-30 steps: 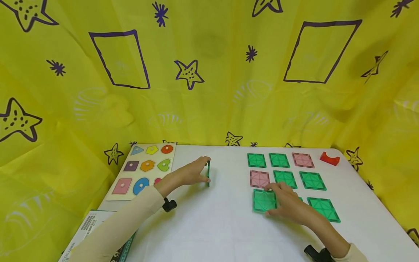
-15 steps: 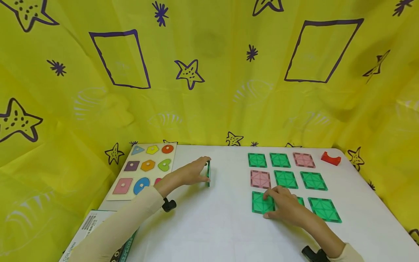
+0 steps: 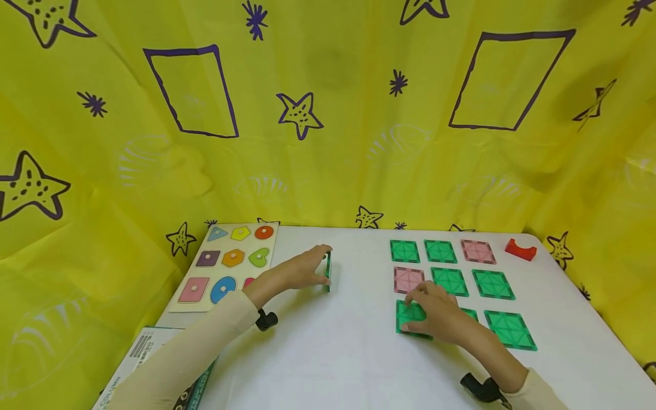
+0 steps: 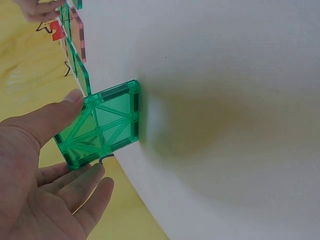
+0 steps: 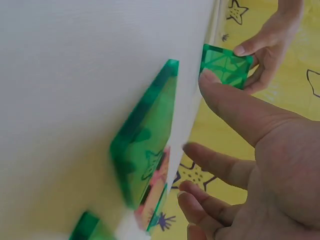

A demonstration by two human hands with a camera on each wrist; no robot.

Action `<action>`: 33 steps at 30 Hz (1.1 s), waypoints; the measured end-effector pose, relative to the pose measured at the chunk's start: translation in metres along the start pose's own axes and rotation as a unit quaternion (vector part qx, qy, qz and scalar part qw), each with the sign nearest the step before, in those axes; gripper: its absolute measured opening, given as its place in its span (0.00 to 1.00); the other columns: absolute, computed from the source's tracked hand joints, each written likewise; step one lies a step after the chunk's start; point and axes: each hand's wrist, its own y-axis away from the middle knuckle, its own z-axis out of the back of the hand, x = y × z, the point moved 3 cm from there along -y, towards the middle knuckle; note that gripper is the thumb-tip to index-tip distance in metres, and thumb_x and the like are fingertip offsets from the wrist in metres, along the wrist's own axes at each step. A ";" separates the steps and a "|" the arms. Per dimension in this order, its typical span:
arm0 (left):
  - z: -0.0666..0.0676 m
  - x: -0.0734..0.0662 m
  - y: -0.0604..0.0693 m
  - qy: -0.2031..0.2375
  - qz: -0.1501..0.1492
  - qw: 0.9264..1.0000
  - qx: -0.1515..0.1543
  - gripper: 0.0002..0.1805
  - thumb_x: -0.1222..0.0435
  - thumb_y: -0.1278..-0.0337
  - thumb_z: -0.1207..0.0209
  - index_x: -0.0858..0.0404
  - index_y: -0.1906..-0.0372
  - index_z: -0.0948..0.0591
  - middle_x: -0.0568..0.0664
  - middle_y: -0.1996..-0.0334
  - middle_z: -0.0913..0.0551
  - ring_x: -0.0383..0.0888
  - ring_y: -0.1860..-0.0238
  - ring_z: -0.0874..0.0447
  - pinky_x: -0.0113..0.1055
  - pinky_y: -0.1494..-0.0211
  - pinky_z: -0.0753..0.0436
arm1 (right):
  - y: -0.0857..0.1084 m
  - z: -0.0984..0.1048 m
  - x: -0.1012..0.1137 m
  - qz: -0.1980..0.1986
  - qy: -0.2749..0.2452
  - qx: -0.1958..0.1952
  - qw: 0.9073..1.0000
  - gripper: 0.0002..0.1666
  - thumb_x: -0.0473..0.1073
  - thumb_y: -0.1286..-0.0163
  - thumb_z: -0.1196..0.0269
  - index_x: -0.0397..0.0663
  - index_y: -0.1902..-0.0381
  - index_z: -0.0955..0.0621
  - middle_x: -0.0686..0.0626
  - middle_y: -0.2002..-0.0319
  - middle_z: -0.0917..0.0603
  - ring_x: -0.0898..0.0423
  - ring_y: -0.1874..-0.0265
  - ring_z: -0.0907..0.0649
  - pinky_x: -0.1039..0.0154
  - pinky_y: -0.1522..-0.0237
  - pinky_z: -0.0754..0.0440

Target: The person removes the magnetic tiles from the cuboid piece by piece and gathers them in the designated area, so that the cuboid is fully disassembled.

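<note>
My left hand (image 3: pixel 301 270) pinches a green square magnetic tile (image 4: pixel 102 122) between thumb and fingers. The tile stands on edge, its lower edge at the white table. My right hand (image 3: pixel 442 313) hovers over another green magnetic tile (image 3: pixel 410 313) at the near left of a grid of tiles, covering part of it. In the right wrist view, thumb and fingers are spread apart, clear of that tile (image 5: pixel 150 125). A pink tile (image 3: pixel 408 279) lies just beyond it. A further green tile (image 3: pixel 470 313) is mostly hidden behind the right hand.
Several green tiles (image 3: pixel 493 283) and a pink one (image 3: pixel 479 251) fill the grid's other places. A red curved block (image 3: pixel 520 250) lies at the far right. On the left are a shape puzzle board (image 3: pixel 215 267) and a box (image 3: pixel 140 356). Yellow curtain (image 3: pixel 328 171) surrounds the table (image 3: pixel 348 341).
The near-left green tile, held slightly raised at first, now lies flat on the table. My right hand has let it go and shifted over it. The left hand stays put.
</note>
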 end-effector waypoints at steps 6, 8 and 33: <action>-0.001 -0.001 0.000 0.002 0.010 1.000 0.000 0.46 0.58 0.30 0.31 0.67 0.18 0.43 0.62 0.20 0.37 0.56 0.19 0.38 0.50 0.17 0.39 | -0.039 -0.001 0.015 0.007 -0.052 -0.010 0.999 0.57 0.58 0.37 0.22 0.45 0.20 0.38 0.34 0.34 0.25 0.33 0.33 0.27 0.28 0.39 0.26; -0.001 -0.001 0.000 -0.001 0.013 1.000 0.001 0.46 0.57 0.29 0.31 0.67 0.18 0.43 0.62 0.19 0.38 0.56 0.19 0.39 0.50 0.17 0.40 | -0.057 -0.003 0.020 0.013 -0.076 -0.010 0.997 0.60 0.56 0.37 0.21 0.46 0.19 0.42 0.33 0.34 0.24 0.35 0.33 0.25 0.32 0.40 0.21; 0.005 -0.006 0.006 -0.035 -0.011 0.999 -0.005 0.44 0.59 0.31 0.30 0.71 0.21 0.39 0.64 0.24 0.31 0.56 0.27 0.26 0.49 0.23 0.28 | -0.148 -0.051 0.090 0.070 -0.086 0.064 0.992 0.52 0.53 0.38 0.20 0.38 0.25 0.32 0.38 0.38 0.23 0.43 0.42 0.24 0.43 0.40 0.22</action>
